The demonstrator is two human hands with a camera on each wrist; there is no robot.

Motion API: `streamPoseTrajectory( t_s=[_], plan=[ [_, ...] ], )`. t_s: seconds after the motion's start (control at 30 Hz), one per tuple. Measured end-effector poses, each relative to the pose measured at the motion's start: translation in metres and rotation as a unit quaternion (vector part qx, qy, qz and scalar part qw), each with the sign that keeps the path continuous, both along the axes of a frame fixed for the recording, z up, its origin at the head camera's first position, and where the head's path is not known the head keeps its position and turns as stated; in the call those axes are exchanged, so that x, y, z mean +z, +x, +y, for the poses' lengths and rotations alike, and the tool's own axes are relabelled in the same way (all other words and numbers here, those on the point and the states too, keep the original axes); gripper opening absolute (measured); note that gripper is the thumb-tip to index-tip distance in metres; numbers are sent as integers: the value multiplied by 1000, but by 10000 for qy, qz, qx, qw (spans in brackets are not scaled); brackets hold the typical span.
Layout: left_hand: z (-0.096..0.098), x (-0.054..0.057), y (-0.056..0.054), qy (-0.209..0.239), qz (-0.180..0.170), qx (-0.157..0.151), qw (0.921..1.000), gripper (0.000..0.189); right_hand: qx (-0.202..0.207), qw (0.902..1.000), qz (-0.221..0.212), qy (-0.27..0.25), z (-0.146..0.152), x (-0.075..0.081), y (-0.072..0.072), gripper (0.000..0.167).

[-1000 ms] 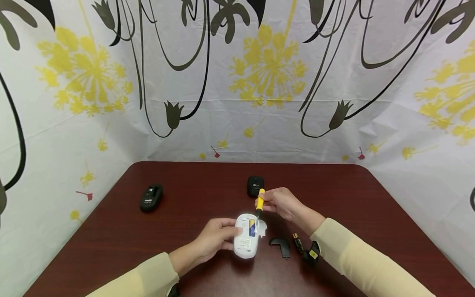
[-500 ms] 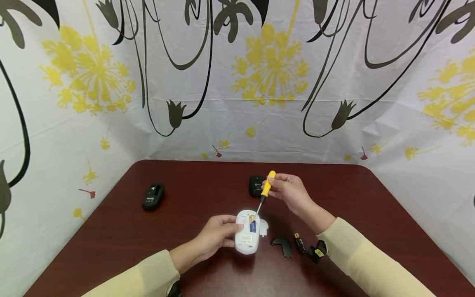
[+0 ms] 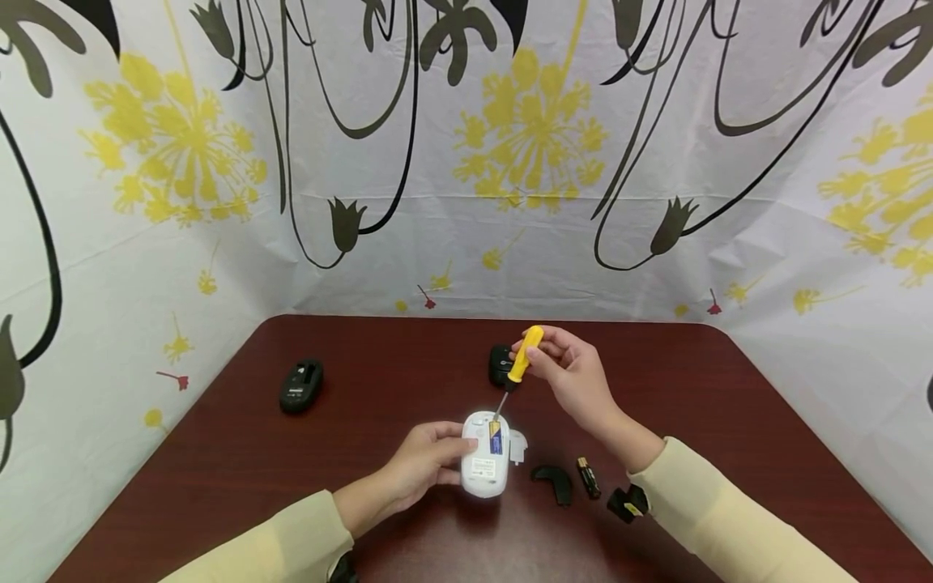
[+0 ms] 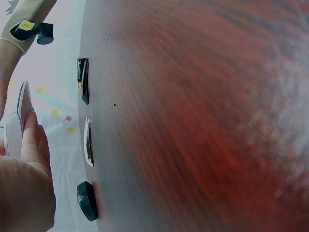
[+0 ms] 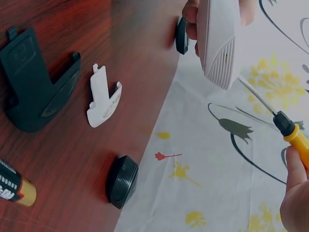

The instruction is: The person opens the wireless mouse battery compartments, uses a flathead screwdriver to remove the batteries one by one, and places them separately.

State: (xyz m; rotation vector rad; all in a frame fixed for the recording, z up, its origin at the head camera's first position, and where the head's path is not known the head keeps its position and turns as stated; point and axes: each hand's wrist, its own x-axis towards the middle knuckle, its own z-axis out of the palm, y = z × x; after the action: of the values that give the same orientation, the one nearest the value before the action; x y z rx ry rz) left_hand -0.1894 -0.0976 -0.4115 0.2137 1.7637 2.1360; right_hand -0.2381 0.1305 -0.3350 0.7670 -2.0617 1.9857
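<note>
My left hand (image 3: 426, 457) holds a white computer mouse (image 3: 481, 479) with its underside up, above the table. A blue-and-gold battery (image 3: 496, 441) lies in its uncovered battery slot. In my right hand (image 3: 579, 380), thumb and fingers pinch the yellow handle of a screwdriver (image 3: 526, 356). Its metal shaft slants down to the top end of the battery slot. From the right wrist view, the shaft (image 5: 256, 94) passes behind the mouse (image 5: 219, 43), so its tip is hidden there. The white battery cover (image 3: 518, 446) lies on the table just right of the mouse.
A black battery cover (image 3: 560, 486) and a black-and-gold battery (image 3: 587, 476) lie on the brown table (image 3: 394, 356), right of the mouse. One black mouse (image 3: 300, 387) sits at the far left; another (image 3: 499, 366) is partly behind my right hand. A patterned cloth (image 3: 466, 267) hangs behind.
My right hand has risen and shifted right, so the screwdriver stands farther from the mouse's side. Its tip has moved up to the battery's top end. The left hand barely moved.
</note>
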Motion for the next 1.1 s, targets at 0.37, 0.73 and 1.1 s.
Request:
streamPoseTrajectory(
  t_s=[0.37, 0.73, 1.1],
  plan=[
    [1, -1, 0, 12, -43, 96, 9999, 41, 316, 9815, 1769, 664, -4, -2, 13, 28],
    [1, -3, 0, -43, -23, 68, 10000, 40, 973, 9243, 3531, 1072, -17, -1, 25, 31],
    [1, -3, 3, -260, 22, 79, 9996, 39, 531, 9979, 287, 234, -6, 2, 8, 22]
  ],
)
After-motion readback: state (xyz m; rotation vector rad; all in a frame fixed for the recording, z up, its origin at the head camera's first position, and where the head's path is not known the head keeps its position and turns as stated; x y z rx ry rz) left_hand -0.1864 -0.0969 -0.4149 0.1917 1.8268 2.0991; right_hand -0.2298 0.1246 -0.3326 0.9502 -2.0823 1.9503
